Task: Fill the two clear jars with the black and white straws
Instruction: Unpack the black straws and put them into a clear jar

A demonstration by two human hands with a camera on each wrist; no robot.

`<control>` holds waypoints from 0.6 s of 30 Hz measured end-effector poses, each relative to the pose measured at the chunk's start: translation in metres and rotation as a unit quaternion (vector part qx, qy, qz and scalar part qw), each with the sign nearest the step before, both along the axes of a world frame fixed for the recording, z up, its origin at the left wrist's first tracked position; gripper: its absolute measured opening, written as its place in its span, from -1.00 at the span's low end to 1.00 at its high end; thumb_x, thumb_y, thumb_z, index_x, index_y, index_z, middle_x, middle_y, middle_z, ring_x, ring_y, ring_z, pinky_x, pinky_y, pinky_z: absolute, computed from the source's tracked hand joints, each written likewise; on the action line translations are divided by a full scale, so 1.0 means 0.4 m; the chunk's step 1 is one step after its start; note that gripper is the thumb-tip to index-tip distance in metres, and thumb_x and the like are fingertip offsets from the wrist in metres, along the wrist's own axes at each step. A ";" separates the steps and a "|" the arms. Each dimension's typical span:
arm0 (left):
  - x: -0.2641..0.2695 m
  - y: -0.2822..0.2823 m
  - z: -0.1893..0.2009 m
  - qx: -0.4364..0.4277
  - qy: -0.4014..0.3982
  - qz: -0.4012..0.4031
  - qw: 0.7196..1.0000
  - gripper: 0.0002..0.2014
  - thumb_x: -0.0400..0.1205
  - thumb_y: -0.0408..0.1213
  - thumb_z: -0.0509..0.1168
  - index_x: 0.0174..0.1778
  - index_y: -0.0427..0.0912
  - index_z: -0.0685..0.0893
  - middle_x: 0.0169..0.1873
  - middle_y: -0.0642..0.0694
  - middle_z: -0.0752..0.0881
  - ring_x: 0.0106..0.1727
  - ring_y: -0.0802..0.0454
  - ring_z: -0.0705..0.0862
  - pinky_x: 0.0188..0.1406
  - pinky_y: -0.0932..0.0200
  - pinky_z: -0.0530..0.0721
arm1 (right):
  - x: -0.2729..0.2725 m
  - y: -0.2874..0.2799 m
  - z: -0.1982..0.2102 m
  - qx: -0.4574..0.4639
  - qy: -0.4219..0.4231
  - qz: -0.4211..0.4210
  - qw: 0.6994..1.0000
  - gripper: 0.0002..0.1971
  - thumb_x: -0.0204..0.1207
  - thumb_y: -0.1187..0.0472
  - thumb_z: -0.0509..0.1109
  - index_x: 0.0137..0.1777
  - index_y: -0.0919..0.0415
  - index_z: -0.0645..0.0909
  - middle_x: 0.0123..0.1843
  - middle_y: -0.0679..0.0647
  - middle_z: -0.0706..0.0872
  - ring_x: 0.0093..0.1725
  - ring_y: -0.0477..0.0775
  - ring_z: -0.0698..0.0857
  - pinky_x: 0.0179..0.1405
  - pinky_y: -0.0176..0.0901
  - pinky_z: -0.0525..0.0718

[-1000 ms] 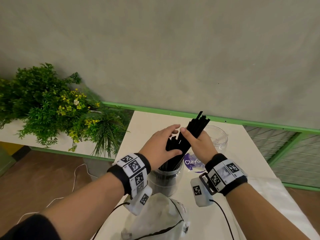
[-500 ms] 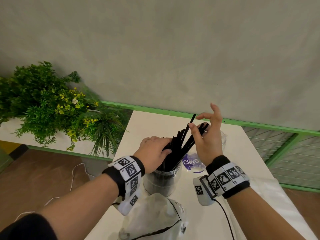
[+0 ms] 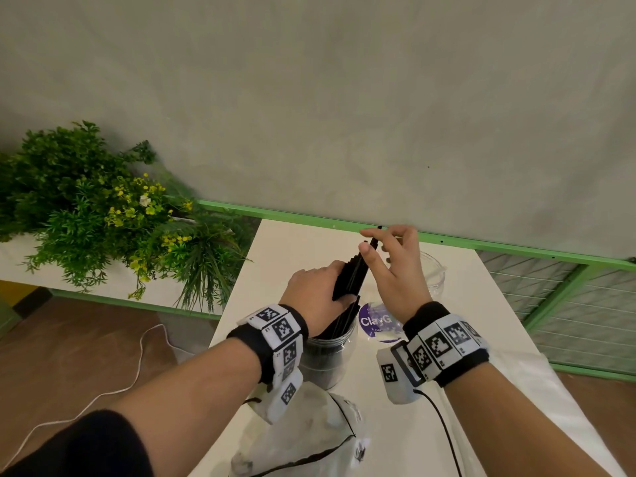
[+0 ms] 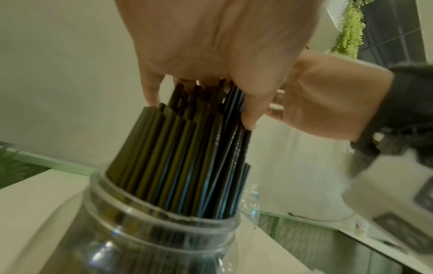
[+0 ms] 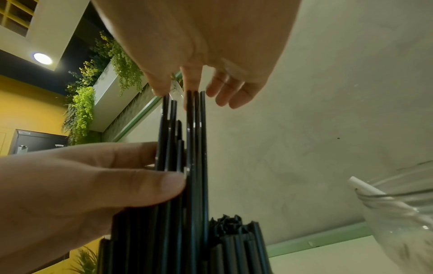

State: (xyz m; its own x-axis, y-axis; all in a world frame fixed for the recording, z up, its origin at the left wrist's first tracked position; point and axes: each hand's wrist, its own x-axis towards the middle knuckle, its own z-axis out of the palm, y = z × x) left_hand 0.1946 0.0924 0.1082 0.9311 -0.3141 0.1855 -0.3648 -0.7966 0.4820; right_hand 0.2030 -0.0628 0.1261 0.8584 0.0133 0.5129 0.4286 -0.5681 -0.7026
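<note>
- A white table (image 3: 296, 249) stands against a plain grey-green wall (image 3: 344, 98) with a green rail (image 3: 481, 243) along its foot; a planter of green foliage with small yellow flowers (image 3: 103, 215) sits off to the left over a brown floor.
- Near the table's front edge stands a clear jar (image 3: 328, 359) with a threaded neck, packed with black straws (image 4: 187, 157) that rise well above its rim and fan out slightly.
- The left hand (image 3: 315, 299) is wrapped round the upper part of this bundle, thumb on the near side and fingers on the far side, holding the straws together above the jar mouth.
- The right hand (image 3: 392, 270) is above and just to the right, thumb and forefinger closed on the tops of a few taller black straws; the other fingers are spread loosely and hold nothing. From the right wrist view the fingertips (image 5: 159, 89) sit right on the straw ends.
- Some shorter straw tops show low in the jar beside the held cluster.
- A second clear jar (image 3: 434, 277) stands further back on the right, partly behind the right hand; the right wrist view shows one white straw (image 5: 365, 189) leaning out over its rim.
- Between the jars lies a round purple label or lid (image 3: 377, 321) with white lettering.
- A clear plastic bag (image 3: 309, 438) lies crumpled at the front edge.
</note>
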 end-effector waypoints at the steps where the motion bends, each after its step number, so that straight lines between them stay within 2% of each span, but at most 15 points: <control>1: 0.002 0.008 0.000 -0.022 0.023 -0.008 0.999 -0.63 0.61 0.02 0.28 0.30 0.00 0.47 0.05 -0.02 0.76 0.09 -0.10 0.70 0.17 -0.07 0.59 | -0.001 -0.007 -0.002 -0.001 0.005 0.008 1.000 -0.73 0.59 -0.05 0.31 0.24 -0.04 0.63 0.24 -0.05 0.36 0.28 -0.02 0.45 0.32 -0.08 0.48; 4: 0.005 0.029 0.006 -0.077 0.079 -0.018 0.994 -0.65 0.62 -0.02 0.29 0.31 0.01 0.53 0.11 -0.03 0.75 0.16 -0.06 0.68 0.18 0.03 0.62 | -0.008 -0.019 0.005 0.014 0.025 0.077 0.997 -0.76 0.62 0.18 0.36 0.25 -0.06 0.60 0.32 -0.11 0.46 0.29 -0.17 0.53 0.27 -0.14 0.59; 7: 0.000 0.049 0.013 -0.106 0.098 -0.029 0.989 -0.66 0.61 -0.07 0.33 0.30 -0.04 0.58 0.13 -0.03 0.73 0.14 0.04 0.68 0.10 0.24 0.60 | -0.015 -0.015 0.014 0.049 0.036 0.109 0.992 -0.57 0.58 0.36 0.38 0.26 -0.20 0.51 0.08 -0.16 0.66 0.10 -0.13 0.70 0.11 -0.11 0.71; 9: -0.005 0.059 0.025 -0.149 0.102 -0.032 0.983 -0.64 0.60 -0.10 0.35 0.33 0.02 0.56 0.11 0.01 0.74 0.13 0.10 0.69 0.15 0.26 0.61 | -0.020 -0.012 0.016 0.067 0.038 0.101 0.992 -0.46 0.55 0.40 0.40 0.35 -0.21 0.44 -0.07 -0.17 0.67 -0.05 -0.14 0.72 0.02 -0.26 0.68; 12: -0.009 0.063 0.055 -0.196 0.056 -0.036 0.978 -0.53 0.62 -0.19 0.35 0.43 0.18 0.42 0.03 0.12 0.72 0.07 0.20 0.68 0.13 0.33 0.55 | -0.029 -0.012 0.006 0.059 0.034 0.100 0.993 -0.44 0.56 0.42 0.37 0.44 -0.12 0.38 -0.03 -0.11 0.67 -0.10 -0.13 0.71 -0.06 -0.43 0.62; 14: -0.008 0.060 0.075 -0.173 -0.003 -0.044 0.984 -0.41 0.62 -0.26 0.34 0.51 0.23 0.28 0.02 0.18 0.71 0.00 0.23 0.68 0.08 0.34 0.53 | -0.032 -0.009 -0.005 0.033 0.018 0.095 0.995 -0.49 0.59 0.43 0.32 0.44 -0.05 0.43 0.08 -0.11 0.66 -0.03 -0.13 0.69 -0.03 -0.46 0.59; 16: -0.007 0.056 0.085 -0.127 -0.039 -0.056 0.990 -0.29 0.62 -0.27 0.33 0.56 0.29 0.12 0.05 0.21 0.70 -0.01 0.17 0.69 0.10 0.27 0.56 | -0.032 -0.001 -0.014 -0.004 -0.001 0.089 0.996 -0.59 0.61 0.44 0.29 0.38 0.04 0.54 0.16 -0.10 0.65 0.07 -0.19 0.65 0.03 -0.47 0.58; 18: -0.003 0.059 0.078 -0.082 -0.057 -0.061 0.993 -0.30 0.63 -0.24 0.31 0.57 0.29 0.09 0.10 0.17 0.70 0.08 0.11 0.68 0.16 0.17 0.58 | -0.032 0.007 -0.018 -0.020 -0.006 0.094 0.995 -0.67 0.61 0.44 0.27 0.27 0.11 0.63 0.16 -0.07 0.69 0.12 -0.22 0.64 0.07 -0.47 0.56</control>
